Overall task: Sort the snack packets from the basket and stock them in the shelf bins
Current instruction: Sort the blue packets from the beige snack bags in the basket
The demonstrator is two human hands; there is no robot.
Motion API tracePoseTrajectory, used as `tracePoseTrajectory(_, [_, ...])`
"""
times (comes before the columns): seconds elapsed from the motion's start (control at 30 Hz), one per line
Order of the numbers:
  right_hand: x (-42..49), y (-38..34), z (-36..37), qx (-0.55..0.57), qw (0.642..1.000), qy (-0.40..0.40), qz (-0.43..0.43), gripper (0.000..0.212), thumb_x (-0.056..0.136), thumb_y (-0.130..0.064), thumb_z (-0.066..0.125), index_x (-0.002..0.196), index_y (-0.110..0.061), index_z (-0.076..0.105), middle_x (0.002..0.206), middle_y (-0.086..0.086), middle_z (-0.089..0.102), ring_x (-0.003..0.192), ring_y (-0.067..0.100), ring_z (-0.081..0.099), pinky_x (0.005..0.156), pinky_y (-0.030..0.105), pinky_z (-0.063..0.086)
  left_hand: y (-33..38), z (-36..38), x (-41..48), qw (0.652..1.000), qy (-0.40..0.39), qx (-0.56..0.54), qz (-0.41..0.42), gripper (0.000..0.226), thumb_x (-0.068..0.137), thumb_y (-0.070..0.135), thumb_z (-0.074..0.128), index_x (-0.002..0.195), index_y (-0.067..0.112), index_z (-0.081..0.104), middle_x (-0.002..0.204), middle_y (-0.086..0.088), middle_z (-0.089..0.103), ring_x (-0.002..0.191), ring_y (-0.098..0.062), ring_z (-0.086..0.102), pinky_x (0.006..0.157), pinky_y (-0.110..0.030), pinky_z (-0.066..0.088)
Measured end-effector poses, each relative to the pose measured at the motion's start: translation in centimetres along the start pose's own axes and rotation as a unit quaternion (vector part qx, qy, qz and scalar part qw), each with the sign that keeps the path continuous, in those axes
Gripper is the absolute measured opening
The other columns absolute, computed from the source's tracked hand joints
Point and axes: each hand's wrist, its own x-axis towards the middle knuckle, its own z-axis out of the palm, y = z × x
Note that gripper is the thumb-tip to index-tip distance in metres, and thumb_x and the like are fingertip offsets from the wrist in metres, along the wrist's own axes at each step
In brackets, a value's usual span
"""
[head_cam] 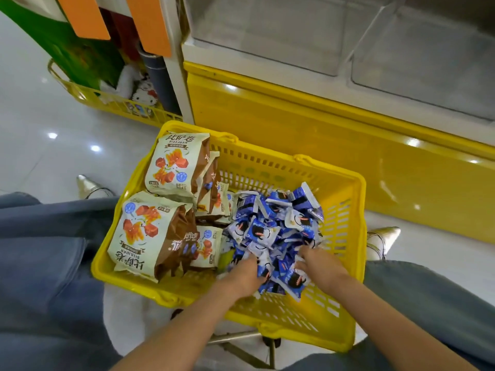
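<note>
Both hands are sunk into the heap of small blue packets (278,226). The left hand (245,273) has its fingers bent down under the near edge of the heap, and the right hand (320,263) has its fingers spread among the wrappers. The fingertips are buried, so I cannot tell whether either hand has closed on anything. The heap fills the right half of the yellow basket (357,236). The left half holds the large cream-and-brown bags (167,167), stacked and overlapping, touching the blue heap along the basket's middle. Beyond the far rim of the basket stands the yellow shelf base (321,145), and above that are the clear shelf bins (281,30), which look empty. This looks like the gathering step, with a handful of one kind being scooped. The next move likely needs both hands to cup a bunch firmly, lift it clear of the basket's far wall without shedding loose packets, and reach up to one bin.
</note>
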Motion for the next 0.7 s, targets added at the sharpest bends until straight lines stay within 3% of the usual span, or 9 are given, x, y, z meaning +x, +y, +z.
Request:
tracePoseTrajectory(0.1, [0.1, -0.7, 0.1, -0.068, 0.997, 0.024, -0.016, 0.04, 0.094, -0.009, 0.049, 0.132, -0.011, 0.037, 0.128, 0.009, 0.052, 0.114, 0.025, 0.053, 0.078, 0.032, 0.045, 1.1, -0.7, -1.4, 0.997, 0.012, 0.05, 0.058, 0.047, 0.095, 0.025, 0.049, 0.138, 0.014, 0.033, 0.126, -0.008, 0.052, 0.11, -0.02, 0.052, 0.091, -0.033, 0.045])
tracePoseTrajectory(0.2, [0.9, -2.4, -1.1, -0.008, 0.988, 0.122, -0.098, 0.043, 0.094, -0.01, 0.049, 0.135, -0.015, 0.037, 0.131, 0.004, 0.047, 0.12, 0.02, 0.046, 0.09, 0.027, 0.042, 1.5, -3.7, -4.9, 0.964, 0.176, 0.072, 0.184, 0.039, 0.095, 0.029, 0.045, 0.133, 0.029, 0.036, 0.132, 0.007, 0.046, 0.12, -0.01, 0.043, 0.096, -0.023, 0.038])
tracePoseTrajectory(0.27, [2.0, -4.3, -1.8, 0.071, 0.977, 0.14, -0.147, 0.039, 0.097, -0.016, 0.047, 0.135, -0.016, 0.04, 0.133, 0.004, 0.046, 0.12, 0.02, 0.047, 0.092, 0.028, 0.041, 1.3, -6.9, -8.1, 0.92, 0.29, 0.049, 0.26, 0.031, 0.095, 0.033, 0.039, 0.126, 0.037, 0.038, 0.123, 0.019, 0.044, 0.114, 0.002, 0.041, 0.092, -0.013, 0.034])
tracePoseTrajectory(0.33, [3.5, -6.4, -1.9, 0.105, 0.97, 0.127, -0.181, 0.038, 0.098, -0.018, 0.046, 0.135, -0.015, 0.041, 0.135, 0.004, 0.044, 0.119, 0.021, 0.047, 0.093, 0.03, 0.041, 0.1, -10.1, -10.6, 0.862, 0.407, 0.026, 0.302, 0.024, 0.094, 0.029, 0.037, 0.117, 0.031, 0.044, 0.109, 0.02, 0.045, 0.104, 0.007, 0.042, 0.089, -0.008, 0.034])
tracePoseTrajectory(0.4, [5.5, -8.3, -1.4, 0.116, 0.968, 0.098, -0.198, 0.04, 0.098, -0.018, 0.046, 0.137, -0.014, 0.04, 0.138, 0.005, 0.042, 0.12, 0.021, 0.047, 0.094, 0.03, 0.04, -1.8, -13.0, -12.0, 0.796, 0.528, 0.011, 0.296, 0.02, 0.092, 0.023, 0.04, 0.111, 0.022, 0.048, 0.101, 0.018, 0.042, 0.099, 0.004, 0.04, 0.088, -0.005, 0.031])
tracePoseTrajectory(0.43, [6.6, -9.2, -1.1, 0.113, 0.97, 0.079, -0.201, 0.042, 0.098, -0.017, 0.046, 0.138, -0.013, 0.039, 0.139, 0.006, 0.041, 0.122, 0.022, 0.045, 0.096, 0.03, 0.039, -3.0, -14.2, -12.2, 0.779, 0.568, 0.004, 0.266, 0.02, 0.092, 0.02, 0.041, 0.11, 0.019, 0.049, 0.102, 0.017, 0.041, 0.098, 0.002, 0.039, 0.087, -0.006, 0.031])
tracePoseTrajectory(0.5, [8.9, -10.6, -0.3, 0.099, 0.974, 0.037, -0.2, 0.043, 0.096, -0.016, 0.048, 0.138, -0.012, 0.038, 0.14, 0.009, 0.04, 0.124, 0.024, 0.044, 0.096, 0.033, 0.04, -5.5, -15.9, -12.1, 0.787, 0.594, -0.028, 0.166, 0.022, 0.094, 0.017, 0.044, 0.115, 0.017, 0.047, 0.106, 0.01, 0.039, 0.1, -0.004, 0.038, 0.089, -0.018, 0.034])
tracePoseTrajectory(0.6, [11.2, -11.5, 0.8, 0.083, 0.981, -0.015, -0.175, 0.046, 0.094, -0.014, 0.051, 0.137, -0.014, 0.037, 0.136, 0.009, 0.042, 0.115, 0.027, 0.05, 0.084, 0.033, 0.043, -8.6, -16.8, -10.8, 0.845, 0.518, -0.132, 0.011, 0.031, 0.096, 0.025, 0.042, 0.126, 0.015, 0.043, 0.12, 0.0, 0.045, 0.113, -0.016, 0.043, 0.099, -0.038, 0.038])
tracePoseTrajectory(0.7, [12.5, -11.2, 1.5, 0.048, 0.982, -0.039, -0.177, 0.054, 0.092, -0.024, 0.056, 0.14, -0.014, 0.033, 0.139, 0.007, 0.041, 0.122, 0.025, 0.045, 0.092, 0.03, 0.039, -10.3, -16.3, -9.7, 0.867, 0.434, -0.246, -0.007, 0.032, 0.098, 0.036, 0.034, 0.125, 0.023, 0.045, 0.114, 0.003, 0.058, 0.106, -0.014, 0.057, 0.085, -0.031, 0.049])
